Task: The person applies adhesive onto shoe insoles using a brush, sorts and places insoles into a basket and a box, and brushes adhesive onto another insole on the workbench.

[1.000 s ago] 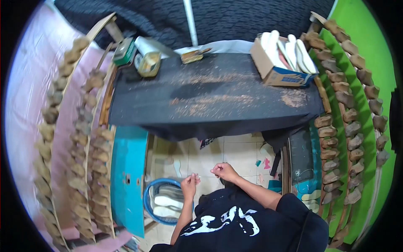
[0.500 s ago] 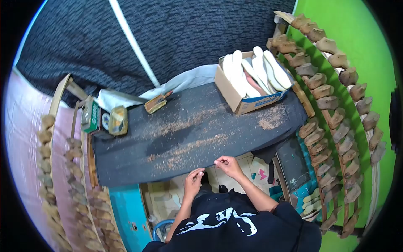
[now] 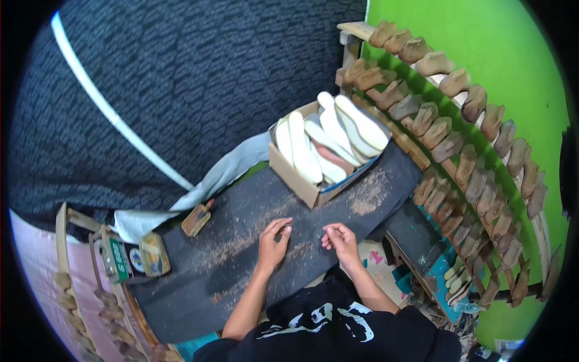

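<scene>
My left hand (image 3: 274, 245) is over the front part of the dark cloth-covered table (image 3: 193, 283), with its fingers stretched forward, the thumb apart and nothing in it. Close to the table's front edge is my right hand (image 3: 341, 241), its fingers loosely bent and apart; I see nothing held there. Brown shavings (image 3: 238, 247) lie scattered on the cloth around and beyond the hands. Ahead of them stands an open cardboard box (image 3: 295, 177) packed with white, sole-shaped pieces (image 3: 330, 130). Neither hand touches the box.
At the table's left end are a green-labelled container (image 3: 113, 258) and a yellowish cut-open container (image 3: 154, 254). A brush-like tool (image 3: 197, 219) lies at the back edge. Racks of wooden shoe lasts (image 3: 436, 131) line the right wall; more lasts (image 3: 111, 312) hang at left.
My view has turned to the right and tilted. Both hands have moved forward over the table from its front edge, and the left fingers have spread out of their earlier pinch.
</scene>
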{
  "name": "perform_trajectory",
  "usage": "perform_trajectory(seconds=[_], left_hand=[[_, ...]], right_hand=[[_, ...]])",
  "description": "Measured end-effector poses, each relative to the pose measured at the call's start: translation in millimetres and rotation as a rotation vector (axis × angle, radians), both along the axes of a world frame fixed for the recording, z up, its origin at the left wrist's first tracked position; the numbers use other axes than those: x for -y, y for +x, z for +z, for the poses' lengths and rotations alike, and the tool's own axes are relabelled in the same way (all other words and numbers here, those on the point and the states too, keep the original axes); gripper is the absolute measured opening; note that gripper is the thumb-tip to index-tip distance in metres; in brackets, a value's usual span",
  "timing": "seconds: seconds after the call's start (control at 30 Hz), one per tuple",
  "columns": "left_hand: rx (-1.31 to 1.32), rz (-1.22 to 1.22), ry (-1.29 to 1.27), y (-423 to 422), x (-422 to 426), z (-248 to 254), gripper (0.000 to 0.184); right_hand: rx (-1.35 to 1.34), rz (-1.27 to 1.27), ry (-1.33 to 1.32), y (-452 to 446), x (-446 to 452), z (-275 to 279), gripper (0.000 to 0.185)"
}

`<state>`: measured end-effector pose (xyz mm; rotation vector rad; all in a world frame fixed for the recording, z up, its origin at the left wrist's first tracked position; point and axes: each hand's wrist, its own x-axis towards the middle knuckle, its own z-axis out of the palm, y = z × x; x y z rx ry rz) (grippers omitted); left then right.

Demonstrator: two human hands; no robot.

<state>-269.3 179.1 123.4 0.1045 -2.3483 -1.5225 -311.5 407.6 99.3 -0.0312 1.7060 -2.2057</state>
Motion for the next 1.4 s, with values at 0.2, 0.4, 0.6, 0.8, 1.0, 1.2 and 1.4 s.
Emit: perform_trajectory(seconds=[0.2,0.4,0.6,0.8,1.0,1.2,1.4], left_hand=[[-0.185,0.026,-0.063,-110,-22,52,0.022],[-0.215,-0.007,-0.026,-187,-59,65,0.021],[-0.054,-0.09,0.083,-253,-83,62,0.027],[-0.027,-0.14,0.018,-327,-108,65,0.047],[-0.043,-0.049,-0.061,-401,-101,46,0.057],[-0.033,-0.079,0.068,-389,-99,50,0.062],[-0.065,0.042,0.071,-321,-104,75,0.073]], right_hand=[[-0.323,-0.011,0.099,-84,6,55,0.031],[-0.797,0.003,0.433,-186,-25,85,0.029],[-0.96,-0.165,0.718,-250,-64,87,0.036],[-0.835,-0.187,0.955,-282,-92,72,0.058],[-0.846,-0.107,0.916,-290,-103,56,0.06],[-0.902,-0.094,0.856,-291,-109,50,0.056],[-1.022,-0.046,0.735,-274,-101,66,0.057]])
